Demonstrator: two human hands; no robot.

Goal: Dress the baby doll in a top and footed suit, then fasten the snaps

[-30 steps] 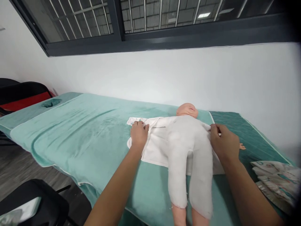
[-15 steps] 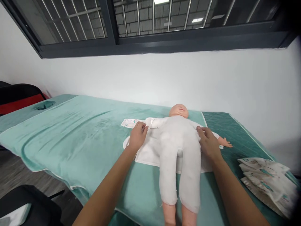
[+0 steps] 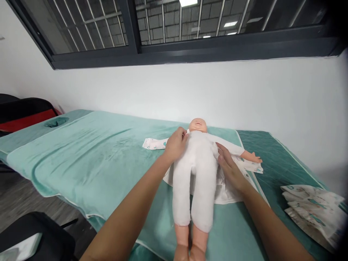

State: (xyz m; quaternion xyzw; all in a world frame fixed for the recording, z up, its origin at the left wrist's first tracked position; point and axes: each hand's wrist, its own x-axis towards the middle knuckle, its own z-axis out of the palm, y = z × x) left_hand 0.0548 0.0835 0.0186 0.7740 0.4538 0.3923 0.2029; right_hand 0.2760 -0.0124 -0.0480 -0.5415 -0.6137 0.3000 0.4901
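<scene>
A baby doll (image 3: 199, 148) in a white soft body suit lies on its back, head toward the wall. Beneath it is a spread white baby garment (image 3: 230, 192), whose printed sleeves (image 3: 154, 144) stick out on both sides. My left hand (image 3: 176, 144) is closed at the doll's shoulder on the left, fingers curled against the upper body; the doll's arm on that side is hidden. Against the doll's right-hand side, near the hip, rests my right hand (image 3: 230, 168), its fingers stretched out. The doll's other arm reaches out to the right above a sleeve.
A green sheet (image 3: 89, 156) covers the bed. Folded printed baby clothes (image 3: 312, 210) lie at the right. A black chair (image 3: 35, 235) with a pale device (image 3: 24, 248) stands at the lower left. A wall and barred window rise behind the bed.
The doll has shifted left over the garment, showing more garment and sleeve on the right. My left hand has moved up and right to the shoulder; my right hand has moved left with the doll.
</scene>
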